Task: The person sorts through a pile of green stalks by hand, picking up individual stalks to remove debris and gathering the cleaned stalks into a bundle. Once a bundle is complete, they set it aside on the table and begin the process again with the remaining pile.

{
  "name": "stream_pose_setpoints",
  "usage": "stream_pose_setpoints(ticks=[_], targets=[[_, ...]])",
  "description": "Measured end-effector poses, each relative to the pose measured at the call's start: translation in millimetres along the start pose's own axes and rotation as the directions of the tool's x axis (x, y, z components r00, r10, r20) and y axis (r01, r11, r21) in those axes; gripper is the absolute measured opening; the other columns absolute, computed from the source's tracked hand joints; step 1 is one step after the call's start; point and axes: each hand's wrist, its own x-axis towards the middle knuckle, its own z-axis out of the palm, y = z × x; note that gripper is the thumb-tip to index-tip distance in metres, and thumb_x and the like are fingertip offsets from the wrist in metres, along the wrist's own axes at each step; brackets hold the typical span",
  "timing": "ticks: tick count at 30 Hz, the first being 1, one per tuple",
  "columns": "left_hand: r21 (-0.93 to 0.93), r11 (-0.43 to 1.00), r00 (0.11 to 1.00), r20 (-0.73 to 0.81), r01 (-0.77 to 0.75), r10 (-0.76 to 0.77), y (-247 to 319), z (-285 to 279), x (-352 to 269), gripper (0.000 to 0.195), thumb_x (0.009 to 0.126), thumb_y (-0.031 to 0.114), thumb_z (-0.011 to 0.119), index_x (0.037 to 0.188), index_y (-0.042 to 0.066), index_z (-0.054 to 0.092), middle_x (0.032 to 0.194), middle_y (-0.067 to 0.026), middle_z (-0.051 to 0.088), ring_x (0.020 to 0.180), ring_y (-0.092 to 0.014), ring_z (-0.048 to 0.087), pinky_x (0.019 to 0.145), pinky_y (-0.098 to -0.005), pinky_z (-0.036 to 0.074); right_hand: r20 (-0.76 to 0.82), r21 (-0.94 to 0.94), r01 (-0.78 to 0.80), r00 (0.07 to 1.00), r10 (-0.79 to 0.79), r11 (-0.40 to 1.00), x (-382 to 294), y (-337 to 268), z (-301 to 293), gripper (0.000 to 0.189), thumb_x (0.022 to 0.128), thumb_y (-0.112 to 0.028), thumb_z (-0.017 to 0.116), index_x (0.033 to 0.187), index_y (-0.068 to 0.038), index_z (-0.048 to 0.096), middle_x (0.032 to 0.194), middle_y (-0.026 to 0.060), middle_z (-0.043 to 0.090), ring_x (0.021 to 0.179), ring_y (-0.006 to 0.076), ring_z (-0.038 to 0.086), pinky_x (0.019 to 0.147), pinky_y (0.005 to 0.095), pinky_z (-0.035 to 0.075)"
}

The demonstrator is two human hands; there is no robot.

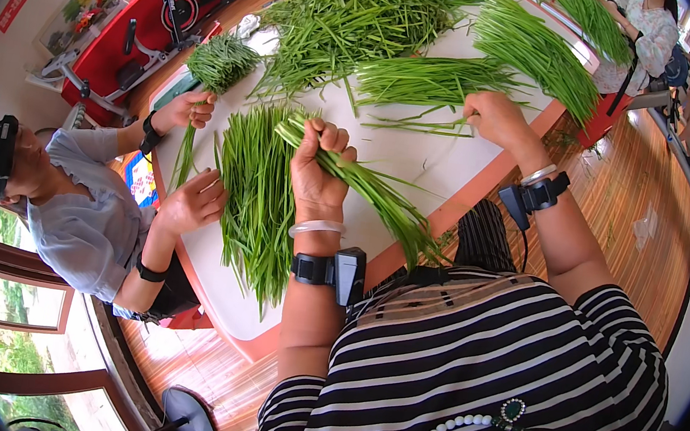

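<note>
My left hand [325, 168] is closed round a bunch of long green leafy stalks [385, 207], whose cut ends stick up past my thumb and whose tips hang toward my lap. To the left of it lies a wide layer of similar stalks [259, 205], neatly side by side on the white table. My right hand [496, 119] is above the table's right side, its thumb and fingertips pinched at the end of a few loose stalks [423, 127]. Just beyond is an aligned pile of stalks [432, 81].
A large tangled heap of stalks [355, 23] covers the far middle of the white table [358, 110]. Another pile [533, 51] overhangs the right edge. On the left, a co-worker's hand [195, 200] is near the stalks; their other hand holds a bundle [221, 64].
</note>
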Motion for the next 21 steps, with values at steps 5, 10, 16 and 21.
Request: stream_pose_setpoints(ticks=[5,10,16,21], targets=[[0.005,0.998,0.985,0.162,0.061,-0.061,-2,19,-5,0.021,0.098,0.030,0.053,0.095,0.010,0.054,0.074,-0.0006,0.047,0.069,-0.013,0.043,0.055,-0.0250,0.043,-0.237,-0.108,0.104,0.963,-0.127,0.989,-2,8,7,0.004,0.080,-0.010,0.064,0.082,-0.006,0.065,0.088,0.0108,0.063,0.087,0.0315,0.062,0.073,0.0423,0.049],[0.275,0.942,0.980,-0.102,0.192,-0.170,-15,9,-4,0.019,0.099,0.028,0.052,0.098,0.009,0.053,0.083,-0.0039,0.055,0.069,-0.015,0.048,0.058,-0.0256,0.046,-0.130,-0.067,0.138,0.981,-0.146,0.988,3,-36,31,0.008,0.080,-0.009,0.067,0.087,-0.006,0.063,0.091,0.0113,0.060,0.088,0.0320,0.059,0.075,0.0431,0.048],[0.200,0.934,0.944,-0.207,0.297,-0.256,-19,-9,2,0.019,0.102,0.025,0.046,0.096,0.008,0.052,0.075,-0.0026,0.049,0.061,-0.011,0.039,0.049,-0.0217,0.036,-0.146,-0.079,0.215,0.963,-0.225,0.973,16,-31,51,0.009,0.083,-0.012,0.066,0.087,-0.004,0.061,0.089,0.0112,0.061,0.086,0.0347,0.059,0.072,0.0437,0.048],[0.233,0.941,0.936,-0.309,0.246,-0.168,-23,-8,1,0.018,0.098,0.025,0.056,0.097,0.008,0.052,0.068,0.0022,0.042,0.057,-0.009,0.037,0.047,-0.0204,0.033,0.011,0.586,0.092,0.992,-0.122,0.805,17,-34,38,0.008,0.090,-0.007,0.060,0.088,-0.001,0.055,0.075,0.0051,0.060,0.068,0.0137,0.057,0.063,0.0279,0.045]])
